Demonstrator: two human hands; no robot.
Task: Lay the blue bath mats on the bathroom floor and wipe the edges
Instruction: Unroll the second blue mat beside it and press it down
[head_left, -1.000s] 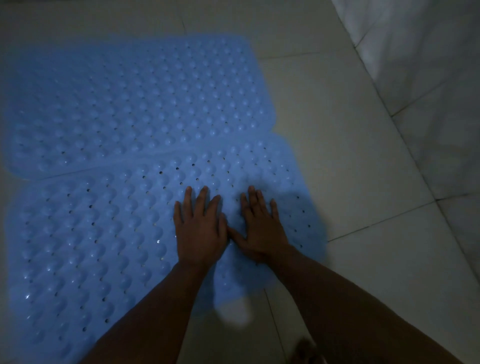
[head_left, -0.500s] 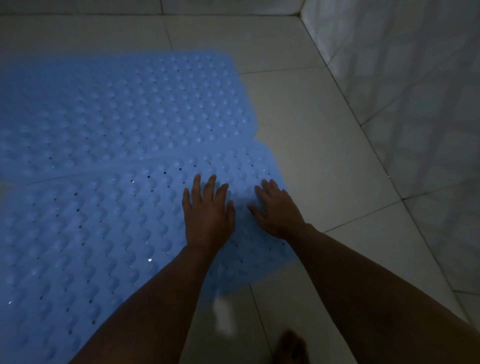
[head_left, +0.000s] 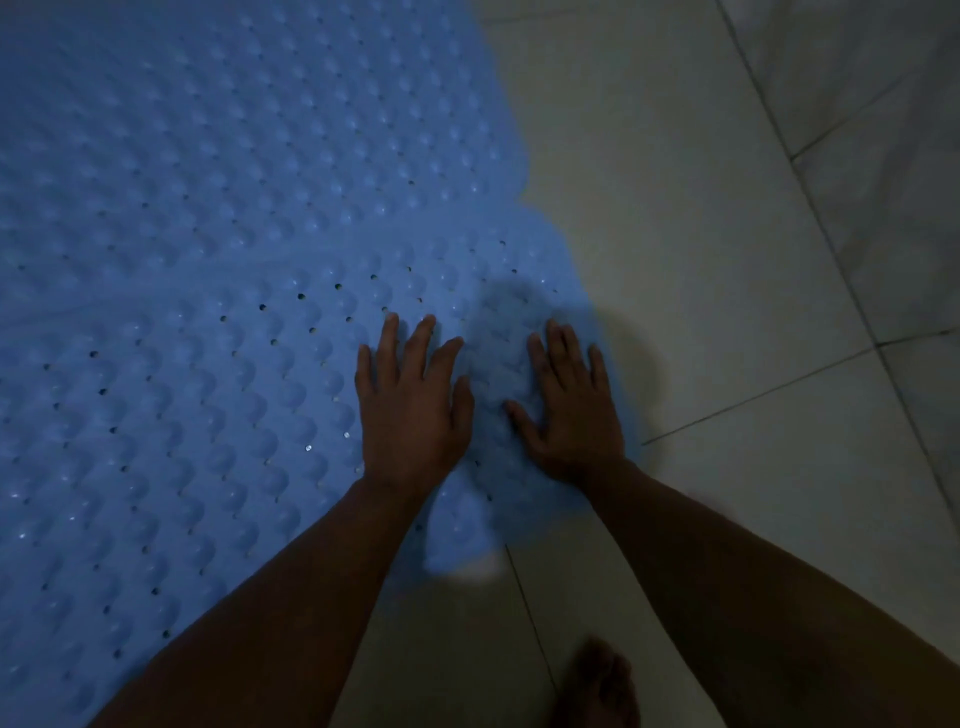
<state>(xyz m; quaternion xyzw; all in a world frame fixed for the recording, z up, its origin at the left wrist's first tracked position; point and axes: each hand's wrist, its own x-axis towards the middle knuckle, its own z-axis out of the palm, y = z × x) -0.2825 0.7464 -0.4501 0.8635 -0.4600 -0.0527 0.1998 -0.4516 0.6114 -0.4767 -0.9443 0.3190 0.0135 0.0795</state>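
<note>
Two blue bath mats with raised bumps and small drain holes lie flat on the tiled floor, side by side. The far mat fills the upper left. The near mat spreads across the left and centre. My left hand rests palm down on the near mat, fingers spread. My right hand lies flat with fingers apart beside it, near the mat's right edge. Neither hand holds anything.
Pale floor tiles with dark grout lines lie to the right of the mats. A tiled wall rises at the far right. A bare foot stands on the floor at the bottom, just right of centre.
The view has moved closer and lower over the mats. Both hands stay flat on the near mat, shifted slightly toward its right edge.
</note>
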